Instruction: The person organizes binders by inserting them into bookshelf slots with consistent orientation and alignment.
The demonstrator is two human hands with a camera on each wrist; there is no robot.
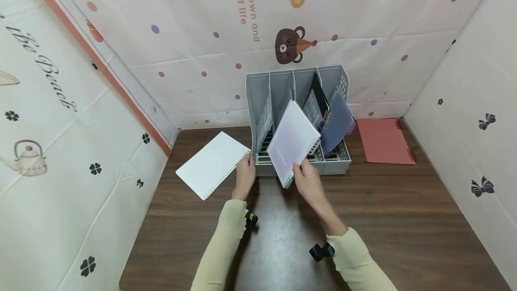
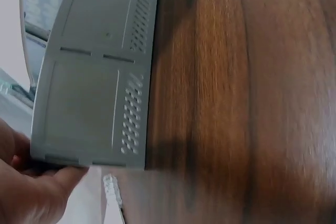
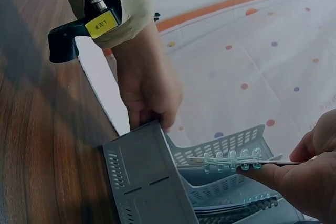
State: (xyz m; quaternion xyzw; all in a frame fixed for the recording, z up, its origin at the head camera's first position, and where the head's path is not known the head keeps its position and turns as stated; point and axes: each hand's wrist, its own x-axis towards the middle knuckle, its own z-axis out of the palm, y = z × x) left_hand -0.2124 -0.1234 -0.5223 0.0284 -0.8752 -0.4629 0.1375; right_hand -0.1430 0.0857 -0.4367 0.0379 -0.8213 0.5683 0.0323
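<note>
My right hand (image 1: 308, 182) pinches the lower corner of a pale lavender spiral notebook (image 1: 292, 140), thumb on one side and fingers on the other. The notebook leans over the front of a grey desktop file organizer (image 1: 257, 82), tilted above its middle slots. Its clear rings (image 3: 231, 161) show in the right wrist view. My left hand (image 1: 245, 176) grips the organizer's front left corner, also seen in the left wrist view with the thumb by the grey front panel (image 2: 79, 108). Beside that hand lies a white spiral notebook (image 1: 214, 163), flat on the table.
Other slots hold a thin pale notebook (image 1: 264, 122), a black-edged notebook (image 1: 317, 95) and a blue-grey notebook (image 1: 337, 120). A red spiral notebook (image 1: 385, 142) lies right of the organizer on the brown wooden table (image 1: 404, 219). Printed cloth walls (image 1: 194, 48) stand behind and at both sides.
</note>
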